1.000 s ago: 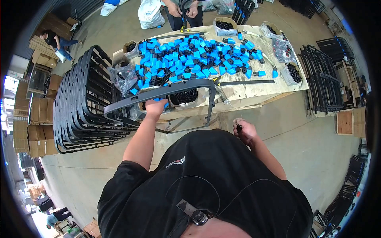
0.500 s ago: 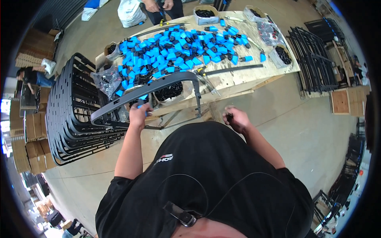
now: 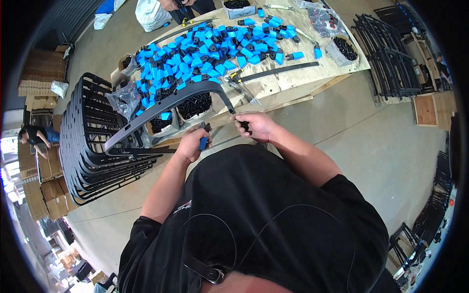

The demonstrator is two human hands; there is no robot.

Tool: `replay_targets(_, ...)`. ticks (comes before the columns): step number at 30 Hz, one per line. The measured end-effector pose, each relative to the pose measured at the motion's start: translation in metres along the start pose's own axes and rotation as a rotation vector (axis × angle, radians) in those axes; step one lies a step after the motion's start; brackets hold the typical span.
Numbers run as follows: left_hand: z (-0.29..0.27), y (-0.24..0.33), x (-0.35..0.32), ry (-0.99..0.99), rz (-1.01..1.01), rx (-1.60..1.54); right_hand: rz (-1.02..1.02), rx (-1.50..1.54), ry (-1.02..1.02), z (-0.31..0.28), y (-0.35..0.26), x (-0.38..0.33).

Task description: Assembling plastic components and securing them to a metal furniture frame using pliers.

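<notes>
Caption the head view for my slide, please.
Left hand holding a blue part, right hand holding a small black item, beside a curved dark frame.

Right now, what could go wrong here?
Both hands are in front of the table, so a slip could drop the blue piece in the left hand or the black bits in the right hand.
The frame arches close above an open box; a knock might spill its parts.
</notes>
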State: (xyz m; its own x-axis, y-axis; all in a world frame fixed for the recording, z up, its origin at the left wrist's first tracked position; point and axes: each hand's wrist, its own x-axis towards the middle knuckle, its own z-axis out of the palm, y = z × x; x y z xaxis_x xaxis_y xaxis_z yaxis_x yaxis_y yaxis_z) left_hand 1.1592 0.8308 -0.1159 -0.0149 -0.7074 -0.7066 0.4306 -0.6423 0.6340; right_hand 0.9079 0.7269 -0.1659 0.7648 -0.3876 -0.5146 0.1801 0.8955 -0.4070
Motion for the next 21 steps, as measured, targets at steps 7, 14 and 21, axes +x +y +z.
replay_targets(7, 0.037, -0.001, 0.006, 0.014, 0.211, 0.293, 0.045, -0.249, -0.048, 0.015, -0.003, -0.001)
replay_targets(14, 0.071, 0.006, -0.003, 0.006, 0.366, 0.549, 0.108, -0.208, -0.151, 0.019, -0.007, 0.002)
replay_targets(21, 0.072, -0.001, 0.003, 0.09, 0.454, 0.631, 0.109, -0.216, -0.105, 0.019, -0.018, -0.007)
